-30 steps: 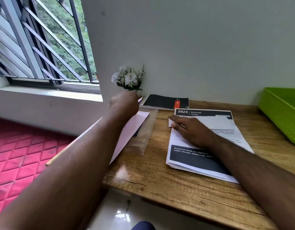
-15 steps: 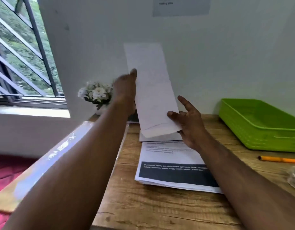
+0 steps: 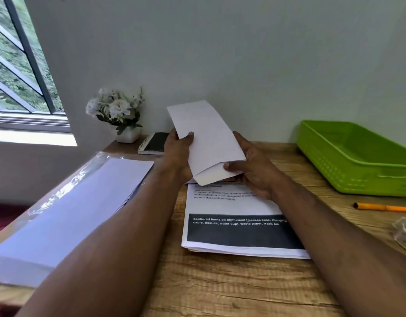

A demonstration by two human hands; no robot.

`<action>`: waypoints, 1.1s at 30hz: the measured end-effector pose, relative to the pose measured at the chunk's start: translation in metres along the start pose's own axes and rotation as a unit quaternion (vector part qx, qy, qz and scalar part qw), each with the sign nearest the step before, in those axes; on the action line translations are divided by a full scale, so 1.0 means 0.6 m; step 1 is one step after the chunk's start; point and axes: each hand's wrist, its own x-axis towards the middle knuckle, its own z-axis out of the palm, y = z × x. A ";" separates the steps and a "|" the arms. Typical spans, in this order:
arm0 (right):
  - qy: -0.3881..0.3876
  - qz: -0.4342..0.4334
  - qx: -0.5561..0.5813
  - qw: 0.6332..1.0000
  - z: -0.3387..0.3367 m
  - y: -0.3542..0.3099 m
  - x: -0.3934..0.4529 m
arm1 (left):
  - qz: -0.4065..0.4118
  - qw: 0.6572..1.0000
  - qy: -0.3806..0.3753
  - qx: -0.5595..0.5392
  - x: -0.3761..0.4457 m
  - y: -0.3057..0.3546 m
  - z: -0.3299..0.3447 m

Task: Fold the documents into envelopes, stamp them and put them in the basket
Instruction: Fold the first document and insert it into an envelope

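A long white envelope (image 3: 206, 138) is held tilted above the desk, its flap end low and toward me. My left hand (image 3: 178, 154) grips its left edge with the thumb on the face. My right hand (image 3: 250, 168) holds the lower right corner, thumb pressing on the flap. Under the hands lies a stack of printed documents (image 3: 238, 227) with a dark text band. A pack of white envelopes in clear wrap (image 3: 67, 209) sits at the desk's left. The green basket (image 3: 357, 170) stands at the right, with nothing visible inside it.
A small pot of white flowers (image 3: 117, 115) and a spiral notebook (image 3: 153, 144) stand by the wall. An orange pencil (image 3: 385, 207) and a clear plastic item (image 3: 405, 232) lie at the right edge. The window is at the far left.
My left hand lifted an envelope off the pack, raised it high, then brought it down. Now both hands hold it low over the documents. The camera view turned right.
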 end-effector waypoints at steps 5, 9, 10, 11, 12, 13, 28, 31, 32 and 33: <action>0.076 -0.008 0.010 0.997 0.010 0.002 -0.001 | -0.052 0.994 -0.074 -0.060 -0.016 -0.003 -0.007; 0.041 0.042 0.040 0.997 0.011 -0.001 -0.004 | -0.079 0.971 -0.194 -0.116 -0.031 0.006 -0.004; 0.029 0.052 0.037 0.998 0.009 -0.004 -0.004 | -0.081 0.964 -0.217 -0.128 -0.030 0.007 -0.005; 0.020 0.062 0.032 0.997 0.006 -0.006 -0.005 | -0.083 0.959 -0.236 -0.134 -0.030 0.008 -0.005; 0.010 0.073 0.030 0.997 0.003 -0.009 -0.006 | -0.083 0.958 -0.239 -0.133 -0.028 0.007 -0.005; -0.001 0.085 0.029 0.996 0.000 -0.012 -0.006 | -0.083 0.956 -0.245 -0.139 -0.026 0.005 -0.005; 0.185 -0.245 -0.404 0.862 0.021 -0.002 -0.005 | -0.052 0.957 -0.115 -0.262 -0.013 0.009 -0.025; 0.087 -0.344 -0.494 0.793 0.036 -0.008 -0.018 | -0.050 0.963 -0.091 -0.248 -0.014 0.014 -0.026; 0.057 -0.366 -0.515 0.773 0.043 -0.009 -0.021 | -0.047 0.963 -0.090 -0.250 -0.016 0.015 -0.026; 0.033 -0.386 -0.537 0.749 0.049 -0.007 -0.022 | -0.045 0.963 -0.086 -0.253 -0.019 0.017 -0.025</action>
